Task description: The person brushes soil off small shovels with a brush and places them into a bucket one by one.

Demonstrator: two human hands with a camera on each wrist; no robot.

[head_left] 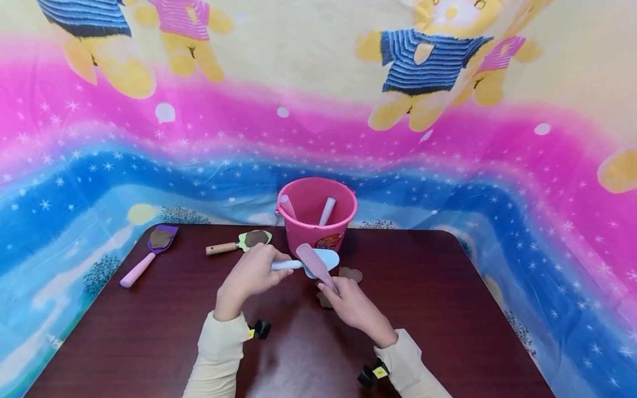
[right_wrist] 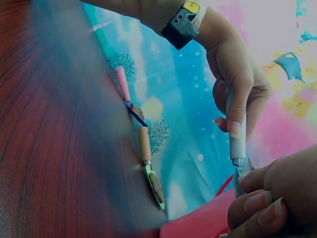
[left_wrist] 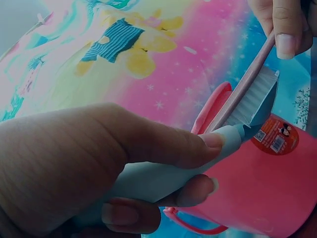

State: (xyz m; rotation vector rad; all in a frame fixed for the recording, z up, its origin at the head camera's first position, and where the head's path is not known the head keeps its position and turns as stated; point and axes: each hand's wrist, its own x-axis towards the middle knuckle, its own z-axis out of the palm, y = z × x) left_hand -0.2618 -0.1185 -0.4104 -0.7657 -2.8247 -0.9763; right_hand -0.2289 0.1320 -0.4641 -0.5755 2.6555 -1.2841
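Note:
My left hand (head_left: 255,271) grips the handle of a light blue toy shovel (head_left: 329,258), thumb along the handle in the left wrist view. A flat mauve spatula (head_left: 314,262) is pinched in my right hand (head_left: 357,307). It crosses over the shovel's blade, close against it; whether they touch I cannot tell. Both tools are held above the table, in front of a pink bucket (head_left: 318,232). Beneath and beside the right hand lie brown clay-like pieces (head_left: 351,275), one partly hidden by its fingers.
Two handles (head_left: 327,211) stick up inside the bucket. Left of it, a green trowel (head_left: 222,249) with a wooden handle carries a brown lump. A purple shovel (head_left: 138,270) with a pink handle and another lump lies at the table's left edge. A printed cloth (head_left: 318,132) hangs behind.

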